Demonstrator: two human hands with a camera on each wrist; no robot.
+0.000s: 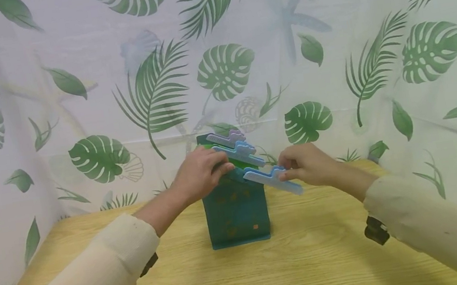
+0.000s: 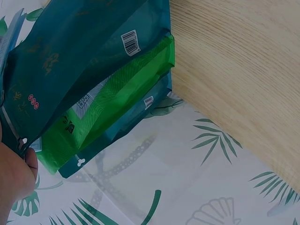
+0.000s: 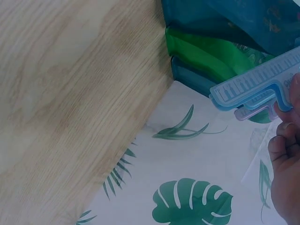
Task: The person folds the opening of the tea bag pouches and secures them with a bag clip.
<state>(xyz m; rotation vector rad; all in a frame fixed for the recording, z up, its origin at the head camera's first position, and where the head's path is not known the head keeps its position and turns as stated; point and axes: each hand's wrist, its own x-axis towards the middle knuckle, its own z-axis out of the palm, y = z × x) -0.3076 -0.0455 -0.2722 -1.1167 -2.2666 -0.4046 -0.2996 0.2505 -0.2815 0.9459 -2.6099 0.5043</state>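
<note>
Three upright bags stand one behind another: a teal bag (image 1: 236,217) in front, a green bag (image 2: 136,77) in the middle and another teal bag (image 2: 133,123) at the back. My left hand (image 1: 199,173) pinches the front bag's top edge near its left corner. In my right hand (image 1: 308,163), thumb and fingers hold a light blue bag clip (image 1: 262,179) by its handle. That clip slants across the front bag's top right. Behind it, a second blue clip (image 1: 234,155) lies along the green bag's top, and a purple clip (image 1: 223,138) along the rear bag's.
The bags stand on a wood-grain table (image 1: 177,276) near its far edge. A white leaf-patterned cloth (image 1: 257,36) hangs behind and at both sides. Dark wrist camera mounts sit under both sleeves, one mount (image 1: 376,231) at the right.
</note>
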